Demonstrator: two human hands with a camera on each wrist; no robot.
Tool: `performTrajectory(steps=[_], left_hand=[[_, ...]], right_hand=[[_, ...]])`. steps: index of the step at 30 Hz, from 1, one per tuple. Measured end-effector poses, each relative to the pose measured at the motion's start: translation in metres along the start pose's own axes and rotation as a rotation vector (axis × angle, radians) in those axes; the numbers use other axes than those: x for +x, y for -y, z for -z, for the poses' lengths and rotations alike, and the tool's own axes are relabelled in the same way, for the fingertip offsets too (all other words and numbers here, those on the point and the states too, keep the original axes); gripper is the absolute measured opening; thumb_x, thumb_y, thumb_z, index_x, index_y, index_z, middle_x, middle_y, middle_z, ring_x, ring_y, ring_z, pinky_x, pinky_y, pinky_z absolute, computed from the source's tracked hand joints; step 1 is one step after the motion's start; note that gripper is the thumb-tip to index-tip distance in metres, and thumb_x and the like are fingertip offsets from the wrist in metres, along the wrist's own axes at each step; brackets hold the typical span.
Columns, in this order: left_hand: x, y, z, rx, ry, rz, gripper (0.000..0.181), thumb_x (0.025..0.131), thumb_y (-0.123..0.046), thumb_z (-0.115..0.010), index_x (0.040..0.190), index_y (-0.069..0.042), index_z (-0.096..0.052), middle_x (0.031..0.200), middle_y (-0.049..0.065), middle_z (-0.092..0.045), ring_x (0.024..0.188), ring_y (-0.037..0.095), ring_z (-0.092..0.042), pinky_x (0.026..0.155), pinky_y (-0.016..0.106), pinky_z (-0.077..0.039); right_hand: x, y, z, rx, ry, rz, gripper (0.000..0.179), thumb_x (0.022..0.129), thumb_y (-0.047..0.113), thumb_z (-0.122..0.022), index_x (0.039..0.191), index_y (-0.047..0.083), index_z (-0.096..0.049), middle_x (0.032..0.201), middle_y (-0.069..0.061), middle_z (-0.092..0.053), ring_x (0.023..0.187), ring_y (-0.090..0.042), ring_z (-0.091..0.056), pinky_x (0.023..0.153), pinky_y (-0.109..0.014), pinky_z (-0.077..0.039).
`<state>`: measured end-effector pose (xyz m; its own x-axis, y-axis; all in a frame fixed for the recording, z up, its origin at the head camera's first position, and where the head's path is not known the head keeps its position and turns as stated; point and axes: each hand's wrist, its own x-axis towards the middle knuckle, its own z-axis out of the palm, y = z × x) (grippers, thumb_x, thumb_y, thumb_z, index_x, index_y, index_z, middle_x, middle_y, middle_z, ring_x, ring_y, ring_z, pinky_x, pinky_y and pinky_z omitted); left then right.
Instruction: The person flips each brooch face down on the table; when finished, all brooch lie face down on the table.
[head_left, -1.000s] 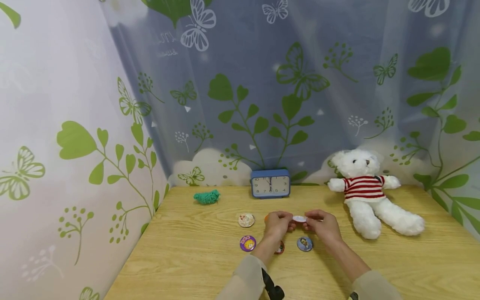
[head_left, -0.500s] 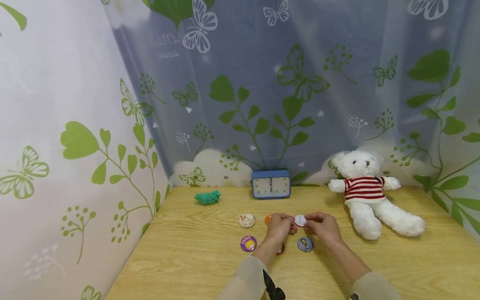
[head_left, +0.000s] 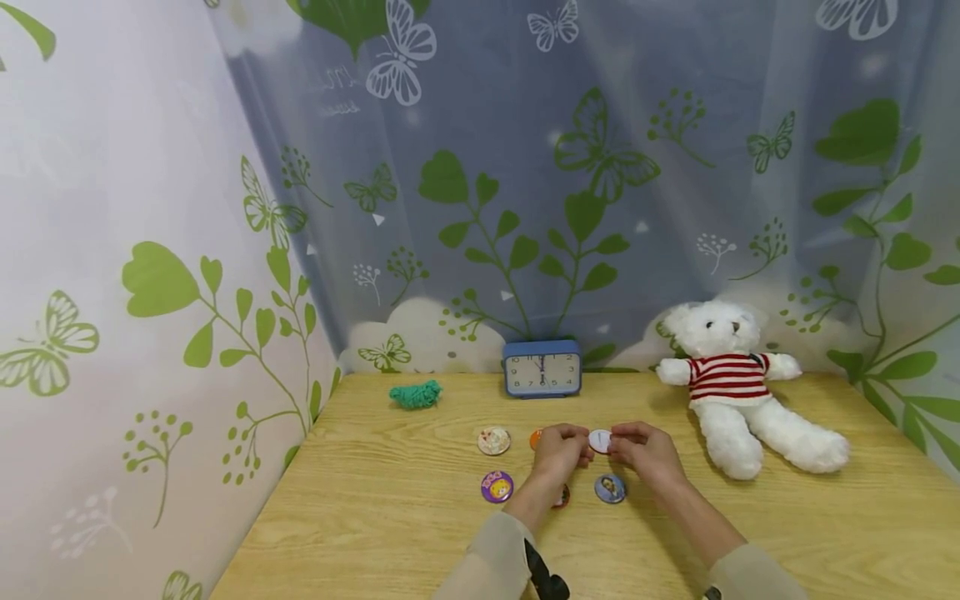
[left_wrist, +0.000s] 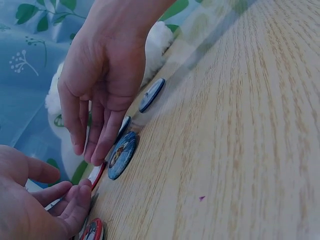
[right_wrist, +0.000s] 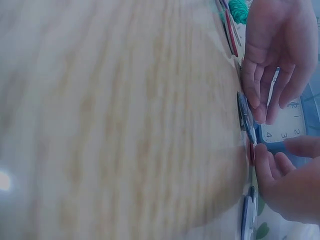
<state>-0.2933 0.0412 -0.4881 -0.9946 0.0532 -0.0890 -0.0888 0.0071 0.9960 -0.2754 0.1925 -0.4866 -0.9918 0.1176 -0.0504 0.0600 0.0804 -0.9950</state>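
A round white-faced badge [head_left: 599, 441] lies on the table between my two hands; its red rim shows in the left wrist view. My left hand [head_left: 559, 451] is at its left side, fingers loosely bent beside it. On the other side, my right hand [head_left: 649, 455] has its fingertips at the badge's right edge, fingers fairly straight. Close to the hands lie a blue badge with a figure [head_left: 610, 488], an orange badge [head_left: 536, 439] and a red-rimmed badge [head_left: 562, 497]; the left hand and forearm partly hide the last two. Farther left are a cream badge [head_left: 493, 441] and a purple badge [head_left: 497, 487].
Behind the badges stands a blue alarm clock [head_left: 542, 369]. A green yarn bundle [head_left: 416, 395] lies at the back left. A white teddy bear [head_left: 726, 387] in a striped shirt sits at right. More badges [left_wrist: 152, 95] lie past the right hand in the left wrist view.
One second ago both hands held the white badge tilted between their fingertips. It has come down flat onto the table, and the fingers have loosened; the last half second shows almost no movement.
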Motion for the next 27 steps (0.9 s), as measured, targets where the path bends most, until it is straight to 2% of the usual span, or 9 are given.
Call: performTrajectory(steps=[7, 13, 19, 23, 27], left_hand=[[-0.003, -0.001, 0.000, 0.008, 0.007, -0.010, 0.020, 0.092, 0.005, -0.063, 0.109, 0.009, -0.073, 0.082, 0.018, -0.072, 0.067, 0.014, -0.066, 0.062, 0.024, -0.060], [-0.005, -0.001, 0.003, 0.027, 0.021, -0.019, 0.021, 0.092, 0.004, -0.064, 0.110, 0.008, -0.073, 0.083, 0.018, -0.073, 0.068, 0.015, -0.067, 0.063, 0.024, -0.060], [-0.007, -0.003, 0.011, 0.065, 0.034, -0.030, 0.019, 0.095, 0.000, -0.066, 0.112, 0.006, -0.074, 0.089, 0.019, -0.074, 0.074, 0.021, -0.072, 0.068, 0.028, -0.063], [-0.012, -0.005, 0.017, 0.052, 0.066, -0.035, 0.019, 0.096, 0.002, -0.066, 0.112, 0.007, -0.074, 0.093, 0.019, -0.074, 0.083, 0.029, -0.074, 0.076, 0.034, -0.065], [-0.018, -0.008, 0.022, 0.064, 0.138, -0.048, 0.021, 0.096, 0.001, -0.065, 0.115, 0.008, -0.072, 0.098, 0.018, -0.073, 0.086, 0.032, -0.074, 0.078, 0.037, -0.065]], right_hand=[[-0.004, -0.001, 0.005, 0.009, 0.012, 0.001, 0.037, 0.102, -0.002, -0.060, 0.133, -0.020, -0.052, 0.110, -0.022, -0.069, 0.086, -0.012, -0.071, 0.083, -0.029, -0.064], [-0.010, 0.000, 0.010, 0.019, 0.063, 0.008, 0.040, 0.102, 0.000, -0.059, 0.135, -0.021, -0.048, 0.106, -0.014, -0.071, 0.087, -0.010, -0.070, 0.083, -0.027, -0.063], [-0.015, 0.000, 0.014, -0.002, 0.121, 0.034, 0.041, 0.102, -0.001, -0.060, 0.134, -0.022, -0.048, 0.107, -0.015, -0.070, 0.090, -0.011, -0.070, 0.085, -0.030, -0.063], [-0.021, 0.002, 0.018, -0.019, 0.162, 0.048, 0.042, 0.101, 0.000, -0.062, 0.134, -0.022, -0.048, 0.111, -0.018, -0.070, 0.094, -0.013, -0.070, 0.087, -0.032, -0.063], [-0.027, 0.003, 0.022, -0.039, 0.187, 0.045, 0.044, 0.102, 0.002, -0.061, 0.137, -0.020, -0.047, 0.118, -0.022, -0.067, 0.098, -0.017, -0.070, 0.090, -0.035, -0.062]])
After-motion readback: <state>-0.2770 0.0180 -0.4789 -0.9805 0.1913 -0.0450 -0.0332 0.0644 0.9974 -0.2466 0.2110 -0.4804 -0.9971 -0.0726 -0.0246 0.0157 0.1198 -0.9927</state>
